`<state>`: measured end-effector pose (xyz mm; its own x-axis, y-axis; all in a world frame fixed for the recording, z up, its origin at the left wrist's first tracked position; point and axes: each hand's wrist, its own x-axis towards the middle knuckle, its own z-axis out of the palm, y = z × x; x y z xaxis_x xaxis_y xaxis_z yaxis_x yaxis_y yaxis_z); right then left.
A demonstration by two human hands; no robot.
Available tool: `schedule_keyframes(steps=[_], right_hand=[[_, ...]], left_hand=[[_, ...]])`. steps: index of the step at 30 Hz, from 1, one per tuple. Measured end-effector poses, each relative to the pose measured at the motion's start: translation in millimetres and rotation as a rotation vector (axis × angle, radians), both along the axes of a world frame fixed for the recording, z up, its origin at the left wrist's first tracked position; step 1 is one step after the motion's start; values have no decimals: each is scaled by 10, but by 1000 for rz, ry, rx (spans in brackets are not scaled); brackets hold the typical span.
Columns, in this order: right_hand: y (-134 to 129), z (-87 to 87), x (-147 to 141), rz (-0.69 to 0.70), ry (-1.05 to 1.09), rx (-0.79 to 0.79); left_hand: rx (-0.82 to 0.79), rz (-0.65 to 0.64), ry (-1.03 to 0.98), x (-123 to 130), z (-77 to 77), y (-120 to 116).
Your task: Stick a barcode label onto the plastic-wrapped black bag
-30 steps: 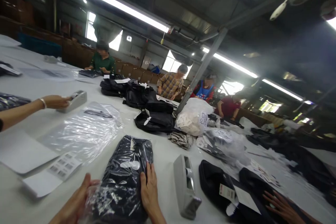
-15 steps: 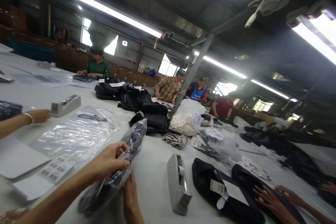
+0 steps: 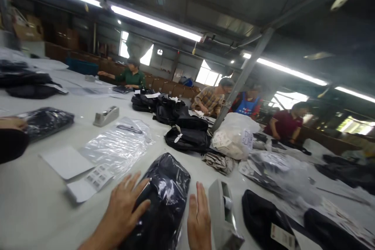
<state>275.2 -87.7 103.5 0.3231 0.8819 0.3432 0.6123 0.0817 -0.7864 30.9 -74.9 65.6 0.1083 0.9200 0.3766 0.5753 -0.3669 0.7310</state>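
A black bag wrapped in clear plastic [image 3: 166, 193] lies flat on the white table in front of me. My left hand [image 3: 121, 205] is open, fingers spread, at the left edge of the wrapped bag; the fingertips appear to touch the plastic. On the other side, my right hand [image 3: 199, 218] is open, held on edge with its fingers stretched, close beside the bag's right edge. Just right of that hand stands a grey tape dispenser [image 3: 218, 213].
Clear plastic bags [image 3: 117, 146] and a label sheet [image 3: 98, 177] lie left. A co-worker's hand [image 3: 13, 123] touches another wrapped bag [image 3: 48, 123]. Black bags [image 3: 187, 138], a stuffed white plastic sack [image 3: 234, 129] and a slanted post [image 3: 244, 74] stand ahead. Tagged black bags [image 3: 260, 211] lie right.
The wrapped bag, tilted up between my hands before, now lies flat on the table. Both hands have let go and spread to its sides. The view has swung left.
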Motion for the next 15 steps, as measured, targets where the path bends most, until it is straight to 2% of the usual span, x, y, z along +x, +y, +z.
schedule_keyframes(steps=[2, 3, 6, 8, 9, 11, 15], right_hand=[[111, 124, -301, 83, -204, 53], [173, 115, -426, 120, -303, 52], [358, -146, -620, 250, -564, -43], [453, -404, -599, 313, -672, -86], [486, -522, -561, 310, -700, -78], [528, -700, -469, 272, -722, -40], [555, -834, -385, 243, -746, 5]], left_hand=[[-168, 55, -61, -200, -108, 56], [-221, 61, -87, -210, -187, 37], [-265, 62, -118, -10, -403, -134], [-276, 59, -139, 80, -414, -239], [-283, 61, -139, 53, -363, -256], [-294, 98, -124, -172, -170, -197], [-256, 306, -85, -964, 276, 174]])
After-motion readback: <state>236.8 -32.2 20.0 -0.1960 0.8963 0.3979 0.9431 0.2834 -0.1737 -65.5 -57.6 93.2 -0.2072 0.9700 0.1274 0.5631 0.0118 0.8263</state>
